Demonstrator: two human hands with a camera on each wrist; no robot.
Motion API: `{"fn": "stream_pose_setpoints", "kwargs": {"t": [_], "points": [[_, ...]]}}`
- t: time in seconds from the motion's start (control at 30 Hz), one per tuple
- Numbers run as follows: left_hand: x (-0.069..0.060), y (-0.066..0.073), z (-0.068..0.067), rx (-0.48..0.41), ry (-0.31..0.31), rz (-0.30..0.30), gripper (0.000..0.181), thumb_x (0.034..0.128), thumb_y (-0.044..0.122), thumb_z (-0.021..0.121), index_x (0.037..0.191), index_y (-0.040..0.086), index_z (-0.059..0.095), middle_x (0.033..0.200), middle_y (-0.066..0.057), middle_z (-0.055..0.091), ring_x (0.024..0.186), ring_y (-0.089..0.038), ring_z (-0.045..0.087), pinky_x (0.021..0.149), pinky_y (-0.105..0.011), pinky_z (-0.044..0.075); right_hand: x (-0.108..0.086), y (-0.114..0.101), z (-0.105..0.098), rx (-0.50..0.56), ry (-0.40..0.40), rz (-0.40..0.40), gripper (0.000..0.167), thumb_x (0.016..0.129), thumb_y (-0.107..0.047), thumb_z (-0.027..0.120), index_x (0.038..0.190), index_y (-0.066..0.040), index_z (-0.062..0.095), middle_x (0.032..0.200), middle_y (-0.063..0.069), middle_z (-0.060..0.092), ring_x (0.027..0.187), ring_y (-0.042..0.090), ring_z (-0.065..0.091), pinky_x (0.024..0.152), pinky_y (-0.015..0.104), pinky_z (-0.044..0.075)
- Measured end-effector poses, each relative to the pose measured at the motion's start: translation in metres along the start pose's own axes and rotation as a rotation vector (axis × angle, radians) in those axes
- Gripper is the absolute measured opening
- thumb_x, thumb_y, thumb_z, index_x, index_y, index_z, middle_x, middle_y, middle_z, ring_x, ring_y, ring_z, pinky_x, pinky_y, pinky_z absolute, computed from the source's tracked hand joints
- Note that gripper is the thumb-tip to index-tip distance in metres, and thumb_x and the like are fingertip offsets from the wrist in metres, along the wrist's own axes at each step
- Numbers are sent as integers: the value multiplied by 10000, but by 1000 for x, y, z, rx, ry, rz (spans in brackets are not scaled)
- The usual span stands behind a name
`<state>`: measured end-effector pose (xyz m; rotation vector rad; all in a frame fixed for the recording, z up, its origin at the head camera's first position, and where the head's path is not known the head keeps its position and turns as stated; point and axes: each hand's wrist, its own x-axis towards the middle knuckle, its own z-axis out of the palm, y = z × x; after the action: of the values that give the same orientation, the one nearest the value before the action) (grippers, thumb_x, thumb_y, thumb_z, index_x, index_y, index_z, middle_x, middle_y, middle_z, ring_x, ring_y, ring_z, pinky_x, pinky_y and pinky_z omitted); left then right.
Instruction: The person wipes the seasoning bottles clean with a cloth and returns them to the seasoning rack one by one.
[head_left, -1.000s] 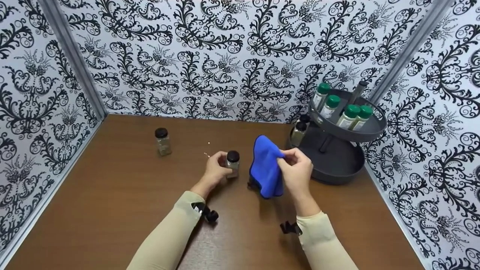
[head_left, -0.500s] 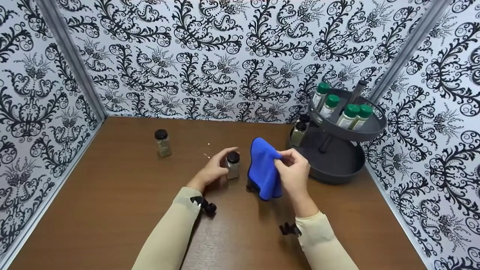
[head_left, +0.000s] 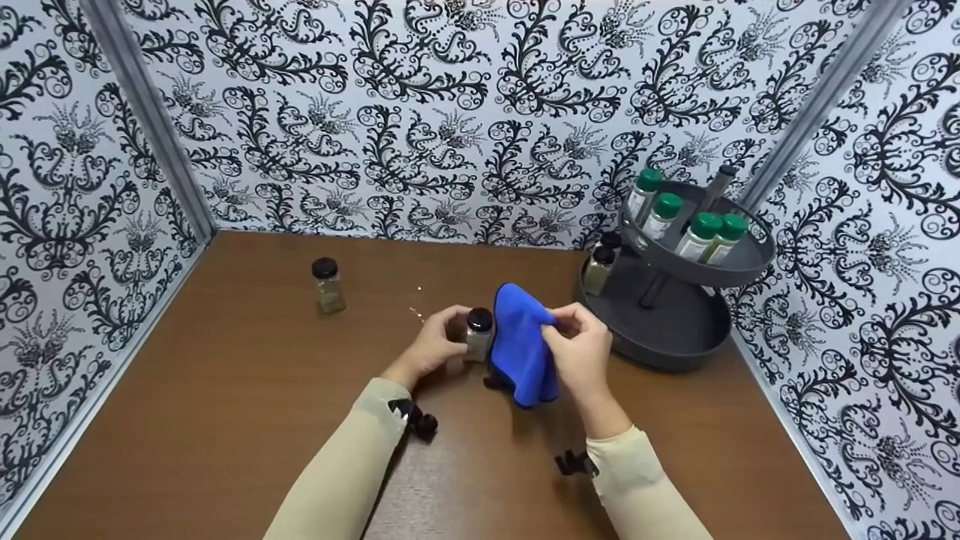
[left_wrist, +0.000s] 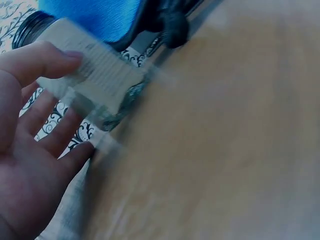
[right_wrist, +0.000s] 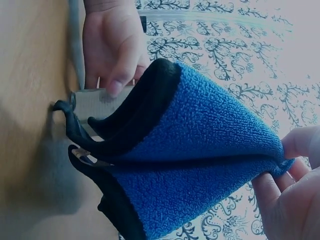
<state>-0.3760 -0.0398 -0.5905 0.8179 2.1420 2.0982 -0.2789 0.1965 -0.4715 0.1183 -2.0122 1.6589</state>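
Note:
In the head view, my left hand [head_left: 435, 346] grips a small clear spice jar [head_left: 478, 341] with a black lid, thumb on the near side and fingers behind. A pale printed label on the jar [left_wrist: 87, 65] shows in the left wrist view. Whether its base touches the table cannot be told. Just right of it, a blue cloth [head_left: 519, 341] with black edging hangs folded from my right hand [head_left: 581, 349]. That hand pinches the cloth's gathered corner between thumb and fingers, as the right wrist view shows. The cloth partly hides the jar in that view.
Another black-lidded jar [head_left: 328, 289] stands at the left on the brown table [head_left: 225, 390]. White crumbs [head_left: 417, 312] lie behind my left hand. A two-tier dark grey rack [head_left: 675, 352] at the right bears several green-capped bottles [head_left: 697, 236] above and black-lidded jars [head_left: 598, 274] below.
My left hand loosened its fingers round the jar, then gripped it again and moved it slightly right. The cloth and my right hand came left and a little lower, close to the jar.

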Motion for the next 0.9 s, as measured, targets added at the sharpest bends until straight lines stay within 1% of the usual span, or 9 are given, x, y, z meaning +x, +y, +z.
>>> {"fn": "stream_pose_setpoints", "kwargs": {"t": [0.07,0.13,0.27,0.37,0.47,0.5,0.6,0.77,0.9], "points": [[-2,1,4,25,42,-14,622,696,-186,708,1304,-75,641,1153,-143,740,976,-100,659,898,-228,532,-1,1,1,4,-7,6,147,786,129,789,900,39,769,978,217,805,879,286,767,762,201,606],[-3,3,9,43,95,-32,596,689,-169,737,1272,-70,665,1126,-156,746,954,-97,657,883,-221,530,-2,1,2,4,-14,10,143,787,128,788,898,40,767,976,218,805,871,274,767,759,199,605],[-4,7,16,54,190,-51,518,683,-155,745,1192,-69,709,1046,-152,754,904,-108,657,832,-213,541,-1,3,2,-9,-13,1,140,790,128,777,895,36,765,973,219,805,811,134,752,732,175,593],[-6,15,20,33,225,-61,479,693,-131,782,1163,-58,724,1017,-136,758,885,-137,682,795,-220,571,1,7,4,-36,13,-4,146,787,139,757,897,43,762,963,228,802,747,16,700,690,132,555],[-9,28,25,25,229,-55,486,700,-82,855,1168,-41,730,1024,-128,763,900,-169,712,793,-242,604,2,8,5,-71,43,7,149,779,158,735,903,77,752,950,261,789,712,-16,662,667,115,526],[-10,33,28,18,224,-52,492,703,-64,876,1172,-38,730,1025,-131,764,906,-175,719,799,-254,613,1,4,6,-71,52,5,146,778,163,729,904,90,747,946,272,784,709,-13,656,666,114,522],[-12,47,38,5,209,-33,496,710,-38,895,1178,-32,731,1014,-117,758,908,-156,718,821,-294,626,-1,2,6,-48,67,-18,140,784,157,733,909,93,746,932,271,779,735,49,691,688,136,548],[-14,68,56,-8,176,-22,498,734,-19,893,1206,-22,732,1028,-148,760,896,-170,727,853,-393,638,-5,3,5,63,88,-144,121,811,150,742,902,70,744,966,255,789,810,105,752,732,194,610],[-16,84,66,1,157,-5,509,757,5,889,1241,-7,733,1072,-204,765,926,-261,743,891,-512,630,-8,-1,4,74,61,-255,128,812,180,735,887,76,733,1020,257,796,888,43,768,756,185,616]]}}
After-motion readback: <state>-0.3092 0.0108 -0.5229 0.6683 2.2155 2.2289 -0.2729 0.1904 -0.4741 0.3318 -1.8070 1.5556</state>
